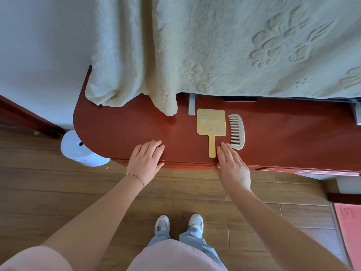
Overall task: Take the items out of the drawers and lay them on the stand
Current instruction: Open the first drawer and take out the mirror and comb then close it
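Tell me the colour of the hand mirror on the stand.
Pale yellow with pink and purple dots; the hand mirror shows in the head view.

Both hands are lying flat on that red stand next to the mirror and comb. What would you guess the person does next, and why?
Probably lift both hands off. The yellow hand mirror and white comb already lie flat on the stand, and the left hand and right hand rest open, holding nothing.

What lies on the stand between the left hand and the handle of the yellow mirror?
Nothing: the head view shows only bare red-brown stand top between the left hand and the yellow mirror handle.
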`<state>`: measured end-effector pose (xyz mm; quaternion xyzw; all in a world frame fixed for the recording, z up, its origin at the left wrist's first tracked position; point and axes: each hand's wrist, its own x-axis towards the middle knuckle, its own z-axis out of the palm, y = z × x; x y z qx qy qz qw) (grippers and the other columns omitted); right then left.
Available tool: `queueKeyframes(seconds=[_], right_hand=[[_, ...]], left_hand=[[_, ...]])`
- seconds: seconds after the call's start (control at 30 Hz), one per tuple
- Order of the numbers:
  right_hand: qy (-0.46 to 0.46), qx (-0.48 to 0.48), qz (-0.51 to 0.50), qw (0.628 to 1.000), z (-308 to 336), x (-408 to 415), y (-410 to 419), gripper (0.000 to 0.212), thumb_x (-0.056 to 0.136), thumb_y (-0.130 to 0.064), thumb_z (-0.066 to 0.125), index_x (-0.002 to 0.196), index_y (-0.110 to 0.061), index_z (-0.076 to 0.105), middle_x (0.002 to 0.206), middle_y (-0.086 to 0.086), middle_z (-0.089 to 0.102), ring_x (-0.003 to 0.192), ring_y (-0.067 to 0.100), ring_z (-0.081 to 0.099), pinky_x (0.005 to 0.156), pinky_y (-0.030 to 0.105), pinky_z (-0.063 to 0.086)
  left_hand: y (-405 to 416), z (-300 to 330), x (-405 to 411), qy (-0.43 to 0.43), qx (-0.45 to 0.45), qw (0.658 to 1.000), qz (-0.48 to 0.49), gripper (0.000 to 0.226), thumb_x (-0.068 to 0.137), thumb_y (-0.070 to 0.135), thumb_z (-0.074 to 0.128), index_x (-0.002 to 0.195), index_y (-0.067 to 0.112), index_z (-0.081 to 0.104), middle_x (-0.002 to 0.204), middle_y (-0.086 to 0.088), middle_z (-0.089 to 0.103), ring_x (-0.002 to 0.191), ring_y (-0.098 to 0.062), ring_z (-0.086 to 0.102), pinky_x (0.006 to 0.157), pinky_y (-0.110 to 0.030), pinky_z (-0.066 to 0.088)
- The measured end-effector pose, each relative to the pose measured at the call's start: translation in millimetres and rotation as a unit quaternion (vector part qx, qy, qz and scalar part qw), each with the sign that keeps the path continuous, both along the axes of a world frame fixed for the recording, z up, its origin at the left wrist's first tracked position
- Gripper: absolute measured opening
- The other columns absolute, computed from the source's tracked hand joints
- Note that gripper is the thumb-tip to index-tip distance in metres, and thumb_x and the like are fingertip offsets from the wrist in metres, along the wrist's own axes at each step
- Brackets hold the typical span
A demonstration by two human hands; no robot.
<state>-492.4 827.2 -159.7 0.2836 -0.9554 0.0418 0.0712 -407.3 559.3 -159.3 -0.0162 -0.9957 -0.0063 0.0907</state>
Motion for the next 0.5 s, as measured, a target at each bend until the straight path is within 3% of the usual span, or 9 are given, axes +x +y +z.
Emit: queueKeyframes(seconds=[0.33,0.5], right_hand=[[0.01,0.007,-0.009,1.0,-2.3,-0.3,-4.5,0.05,0.071,-0.015,0.08,0.115,-0.001,0.061,0.123,0.014,0.062,0.115,0.028,0.059,0.091,0.038,0.051],[-0.011,0.026,-0.018,0.999,-3.3,-0.2,-7.2,0.056,0.065,-0.009,0.083,0.115,-0.002,0.059,0.123,0.014,0.062,0.115,0.028,0.058,0.092,0.037,0.052]], left_hand=[[3.4,2.6,-5.0,-0.001,-0.014,1.0,0.004,0.049,0.057,0.028,0.084,0.098,0.009,0.064,0.104,-0.006,0.064,0.092,-0.025,0.062,0.077,-0.036,0.051],[3.1,2.3,-4.9,0.007,-0.025,1.0,-0.003,0.048,0.059,0.028,0.083,0.098,0.009,0.064,0.103,-0.007,0.064,0.091,-0.025,0.062,0.076,-0.036,0.051]])
